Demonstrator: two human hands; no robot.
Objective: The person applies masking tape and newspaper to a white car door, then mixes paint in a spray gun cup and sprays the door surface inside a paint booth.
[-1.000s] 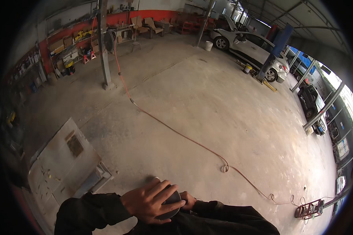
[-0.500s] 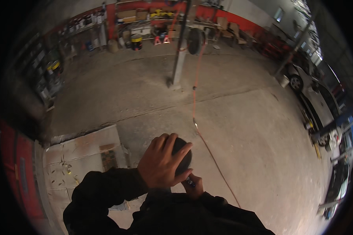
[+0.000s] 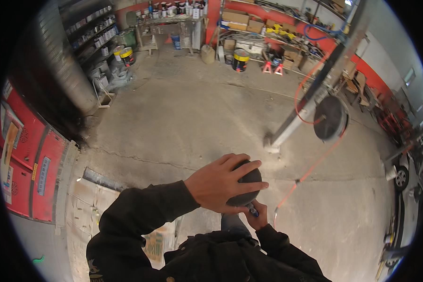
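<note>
My left hand is spread over the top of a round black disc-shaped head of a hand-held tool, fingers curled over its edge. Below it, my right hand is closed around the tool's narrower dark handle. The tool's underside is hidden. Both dark jacket sleeves reach up from the lower edge, and a trouser leg shows beneath the tool over the concrete floor.
A red cabinet stands at left by cardboard sheets. A post carries a hose reel with an orange hose. Cans, benches and shelves line the back wall. A car is at far right.
The view has swung leftward, bringing the red cabinet and back shelves into frame and moving the post right. My hands and the held tool have shifted right and upward in the picture.
</note>
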